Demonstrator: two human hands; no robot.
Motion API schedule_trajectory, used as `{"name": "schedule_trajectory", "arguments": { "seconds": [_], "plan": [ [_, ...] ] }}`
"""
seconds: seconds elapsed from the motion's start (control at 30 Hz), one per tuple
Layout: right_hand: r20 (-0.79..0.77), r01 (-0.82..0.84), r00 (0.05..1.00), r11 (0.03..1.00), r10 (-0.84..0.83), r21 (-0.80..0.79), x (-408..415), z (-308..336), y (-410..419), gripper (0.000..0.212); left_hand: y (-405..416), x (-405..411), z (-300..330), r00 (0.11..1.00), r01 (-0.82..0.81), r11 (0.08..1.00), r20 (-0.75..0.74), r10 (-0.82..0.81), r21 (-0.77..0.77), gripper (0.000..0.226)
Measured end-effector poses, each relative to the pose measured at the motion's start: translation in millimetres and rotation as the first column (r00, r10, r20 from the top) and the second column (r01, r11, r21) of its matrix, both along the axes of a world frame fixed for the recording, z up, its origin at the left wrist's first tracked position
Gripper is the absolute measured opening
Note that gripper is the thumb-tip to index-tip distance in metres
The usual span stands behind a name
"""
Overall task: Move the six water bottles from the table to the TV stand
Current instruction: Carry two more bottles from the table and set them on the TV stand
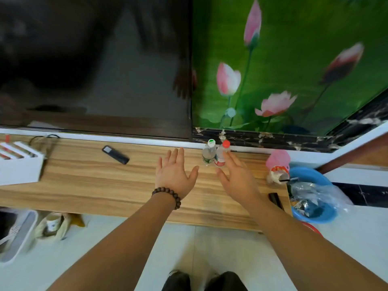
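Wood-grain TV stand (94, 181), two bottles (214, 154) upright at its rear edge, both hands (174, 171) spread empty just before them.

My forearms are bare, no sleeves. A dark brown wooden bead bracelet (168, 196) circles my left wrist. Dark shoes (204, 280) cover my feet.
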State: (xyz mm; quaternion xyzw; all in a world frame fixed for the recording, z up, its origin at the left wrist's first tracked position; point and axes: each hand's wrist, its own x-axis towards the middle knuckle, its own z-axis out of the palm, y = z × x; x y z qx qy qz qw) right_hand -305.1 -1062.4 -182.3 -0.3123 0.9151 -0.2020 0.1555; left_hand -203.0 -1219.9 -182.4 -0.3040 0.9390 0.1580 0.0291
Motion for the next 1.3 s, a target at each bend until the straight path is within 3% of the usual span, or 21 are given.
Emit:
{"name": "schedule_trajectory", "arguments": {
  "seconds": [0.17,0.37,0.53,0.73,0.93,1.2,1.3],
  "plan": [
    [-0.003,-0.067,0.998,0.998,0.066,-0.005,46.5,74.3,5.8,0.061,4.2,63.7,71.8,0.992,-0.127,0.992,-0.012,0.127,0.027,0.076],
    [-0.045,-0.192,0.981,0.981,0.191,-0.026,82.1,102.8,-15.7,0.06,8.2,132.2,104.9,0.942,-0.334,0.942,-0.03,0.335,0.032,0.074],
    [-0.06,-0.357,0.933,0.933,0.355,-0.046,107.4,109.4,-40.3,0.06,17.0,182.2,107.6,0.849,-0.526,0.85,-0.029,0.527,0.035,0.072],
    [-0.068,-0.601,0.797,0.799,0.6,0.015,152.4,103.0,-59.8,0.06,48.4,241.4,98.5,0.691,-0.719,0.693,-0.045,0.721,0.059,0.071],
    [-0.049,-0.809,0.586,0.587,0.809,0.024,227.1,96.3,-68.6,0.057,97.5,319.9,90.1,0.456,-0.888,0.458,-0.05,0.888,0.042,0.07],
    [-0.016,-0.986,0.168,0.168,0.986,-0.021,387.4,95.0,-52.8,0.066,213.4,452.4,93.5,-0.031,-0.999,-0.03,-0.052,0.998,0.027,0.069],
    [-0.015,-1.0,-0.005,-0.005,1.0,-0.031,449.6,97.0,-35.4,0.058,263.1,497.0,96.9,-0.212,-0.977,-0.212,-0.051,0.976,0.008,0.069]
  ]
}}
